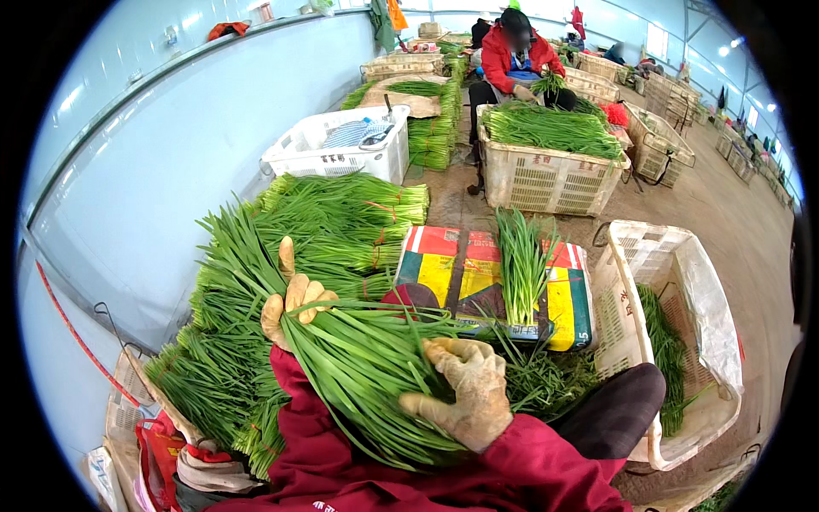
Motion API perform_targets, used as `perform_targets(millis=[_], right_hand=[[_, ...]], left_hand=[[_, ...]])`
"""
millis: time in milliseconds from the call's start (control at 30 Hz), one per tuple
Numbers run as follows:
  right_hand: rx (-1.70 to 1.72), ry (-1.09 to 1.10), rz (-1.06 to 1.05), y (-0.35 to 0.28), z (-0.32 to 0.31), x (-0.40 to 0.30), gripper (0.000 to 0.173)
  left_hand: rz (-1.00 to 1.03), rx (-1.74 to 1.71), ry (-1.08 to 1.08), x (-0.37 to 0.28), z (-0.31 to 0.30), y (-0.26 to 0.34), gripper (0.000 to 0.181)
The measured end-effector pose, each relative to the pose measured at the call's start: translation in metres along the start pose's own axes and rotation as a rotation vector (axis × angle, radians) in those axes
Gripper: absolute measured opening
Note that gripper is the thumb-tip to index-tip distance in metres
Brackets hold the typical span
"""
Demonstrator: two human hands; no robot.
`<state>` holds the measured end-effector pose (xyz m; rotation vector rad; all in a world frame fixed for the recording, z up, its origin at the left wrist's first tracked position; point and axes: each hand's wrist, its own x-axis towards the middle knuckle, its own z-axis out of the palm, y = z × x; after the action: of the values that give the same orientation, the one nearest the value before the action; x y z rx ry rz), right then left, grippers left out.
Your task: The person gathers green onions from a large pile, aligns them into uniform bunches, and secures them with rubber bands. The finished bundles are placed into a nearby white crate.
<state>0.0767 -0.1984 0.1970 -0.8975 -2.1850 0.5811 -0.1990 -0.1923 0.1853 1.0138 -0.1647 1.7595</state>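
Observation:
A large bunch of garlic chives (377, 371) lies across my lap, its long leaves fanned towards me. My left hand (297, 304), in a tan work glove, is closed around the bunch. My right hand (464, 390), in a stained glove, rests at the leaves on the right side, thumb and fingers apart; whether it pinches any leaves I cannot tell. In front of my knees, a smaller bundle of chives (521, 275) lies on a red, yellow and green printed package (473, 256) bound with a dark strap. Tied bundles of chives (345, 237) are piled to my left.
At right stands a white plastic crate (630, 339) with chives inside. Loose trimmings (544, 377) lie below the package. Ahead, a person in a red jacket (492, 61) sits behind a filled crate (544, 179). A white crate (333, 144) stands near the wall (192, 115).

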Motion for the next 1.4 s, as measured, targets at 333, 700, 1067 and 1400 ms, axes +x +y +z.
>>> perform_targets(millis=[333, 700, 1067, 1400], right_hand=[[1.874, -0.010, 0.284, 0.057, -0.038, -0.057, 0.019], [0.369, -0.118, 0.429, 0.102, -0.076, -0.084, 0.057], [0.596, -0.191, 0.583, 0.072, -0.008, -0.057, 0.012], [0.955, -0.178, 0.660, 0.100, -0.033, -0.074, 0.045]], left_hand=[[0.007, -0.065, 0.127, -0.032, -0.056, 0.011, 0.066], [0.035, -0.088, 0.161, -0.070, -0.122, 0.020, 0.068], [0.033, -0.057, 0.219, -0.078, -0.123, 0.025, 0.070], [0.068, -0.151, 0.069, -0.077, -0.135, 0.023, 0.071]])
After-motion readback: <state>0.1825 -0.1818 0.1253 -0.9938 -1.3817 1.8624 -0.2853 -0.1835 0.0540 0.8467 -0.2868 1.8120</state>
